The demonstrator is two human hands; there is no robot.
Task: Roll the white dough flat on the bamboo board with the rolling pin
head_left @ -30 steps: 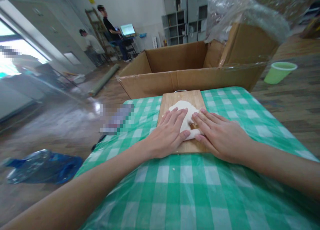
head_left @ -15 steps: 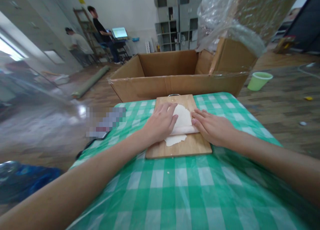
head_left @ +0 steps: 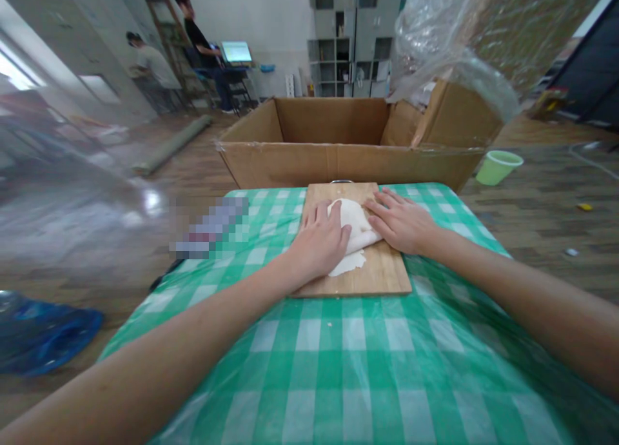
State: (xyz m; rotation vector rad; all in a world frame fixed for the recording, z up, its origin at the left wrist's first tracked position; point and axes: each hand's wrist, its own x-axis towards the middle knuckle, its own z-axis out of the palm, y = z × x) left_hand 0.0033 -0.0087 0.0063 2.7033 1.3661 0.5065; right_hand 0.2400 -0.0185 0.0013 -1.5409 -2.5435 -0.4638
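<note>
A pale rolling pin (head_left: 364,240) lies across a flat white sheet of dough (head_left: 352,217) on a wooden cutting board (head_left: 384,274). My left hand (head_left: 323,238) lies over the pin's left end, palm down, fingers stretched out toward the far side. Over the right end rests my right hand (head_left: 401,219), also flat with fingers extended. Both ends of the pin are hidden under the hands. The pin slants slightly, its right end farther from me. A ragged edge of dough shows on the near side of it.
A green-and-white checked cloth (head_left: 309,380) covers the table. Beyond stands a big open cardboard box (head_left: 348,164). A blurred-out flat object (head_left: 213,229) lies at the table's left edge. A green bucket (head_left: 500,168) is on the floor at right. Two people (head_left: 206,51) are in the background.
The rolling pin has tilted, with its right end now farther away. My right hand has moved forward, and my left hand has shifted slightly right. The view has shifted a little.
</note>
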